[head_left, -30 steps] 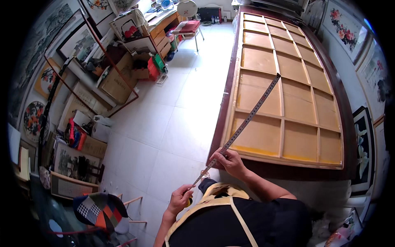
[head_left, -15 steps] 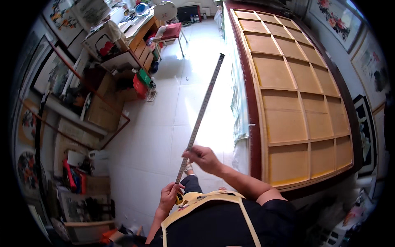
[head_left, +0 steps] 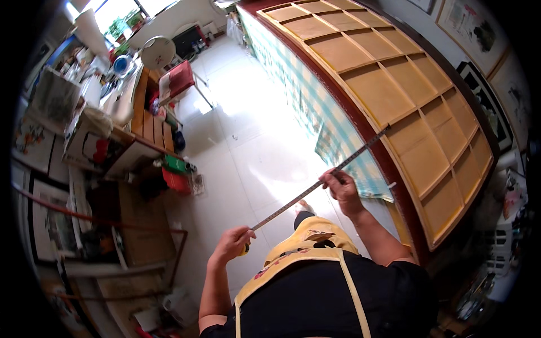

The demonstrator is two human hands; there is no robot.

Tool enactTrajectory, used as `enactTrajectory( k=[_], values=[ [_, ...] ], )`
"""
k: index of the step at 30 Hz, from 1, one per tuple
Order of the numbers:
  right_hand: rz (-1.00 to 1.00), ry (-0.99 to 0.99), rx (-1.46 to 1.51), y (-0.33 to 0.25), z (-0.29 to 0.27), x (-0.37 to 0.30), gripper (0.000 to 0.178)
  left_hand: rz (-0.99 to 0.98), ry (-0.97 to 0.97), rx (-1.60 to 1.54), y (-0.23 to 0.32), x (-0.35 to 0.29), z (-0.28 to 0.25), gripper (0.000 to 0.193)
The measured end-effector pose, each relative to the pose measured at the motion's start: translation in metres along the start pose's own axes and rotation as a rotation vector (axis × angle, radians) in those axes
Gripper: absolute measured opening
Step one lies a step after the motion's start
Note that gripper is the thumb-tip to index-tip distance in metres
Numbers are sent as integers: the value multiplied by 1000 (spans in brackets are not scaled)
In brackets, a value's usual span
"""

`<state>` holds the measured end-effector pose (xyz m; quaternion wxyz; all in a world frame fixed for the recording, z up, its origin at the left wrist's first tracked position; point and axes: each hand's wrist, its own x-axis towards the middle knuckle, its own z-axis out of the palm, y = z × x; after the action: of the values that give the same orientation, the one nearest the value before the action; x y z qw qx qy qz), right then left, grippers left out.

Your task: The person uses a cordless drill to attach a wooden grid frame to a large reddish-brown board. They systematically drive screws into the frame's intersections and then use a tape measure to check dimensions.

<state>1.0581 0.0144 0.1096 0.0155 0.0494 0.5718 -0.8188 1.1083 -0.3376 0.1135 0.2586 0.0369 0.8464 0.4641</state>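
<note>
A tape measure (head_left: 293, 201) is drawn out in a long strip between my two hands. My left hand (head_left: 233, 244) is closed round its yellow and black case, low in the middle of the view; the fingers cover most of the case. Farther along the strip, my right hand (head_left: 342, 190) pinches the blade. From there the blade slants up to the right, and its free end overlaps the near edge of a wooden lattice frame (head_left: 374, 122) on the dark red table (head_left: 360, 125). Whether the tip touches the frame I cannot tell.
A green checked cloth (head_left: 293, 84) hangs down the table's side. White floor tiles (head_left: 242, 163) run between the table and the cluttered left side. There a red-seated chair (head_left: 179, 79), a wooden desk (head_left: 147, 107), a cardboard box (head_left: 143, 219) and a red metal rail (head_left: 112, 222) stand.
The blade has swung right and lower, from over the floor to the table's edge. My right hand has moved right and up along with it. The view has turned toward the right.
</note>
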Motion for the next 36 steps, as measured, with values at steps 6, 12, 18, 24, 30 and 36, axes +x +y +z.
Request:
enactTrajectory(
  k=[6,12,18,24,30,36],
  values=[
    [35,202,23,27,23,126,26,131,-53,100,-2,150,-108,11],
    [16,158,-10,18,85,297,30,89,9,-19,-12,270,-231,9],
    [-59,216,-27,22,129,449,24,28,-53,-142,-38,388,-334,14],
    [-51,496,20,47,130,560,19,208,-221,149,6,566,-448,11],
    [-205,1025,178,31,103,626,19,360,-496,448,106,769,-539,14],
    [-324,1339,327,29,72,670,24,745,-669,570,195,975,-564,13]
  ],
)
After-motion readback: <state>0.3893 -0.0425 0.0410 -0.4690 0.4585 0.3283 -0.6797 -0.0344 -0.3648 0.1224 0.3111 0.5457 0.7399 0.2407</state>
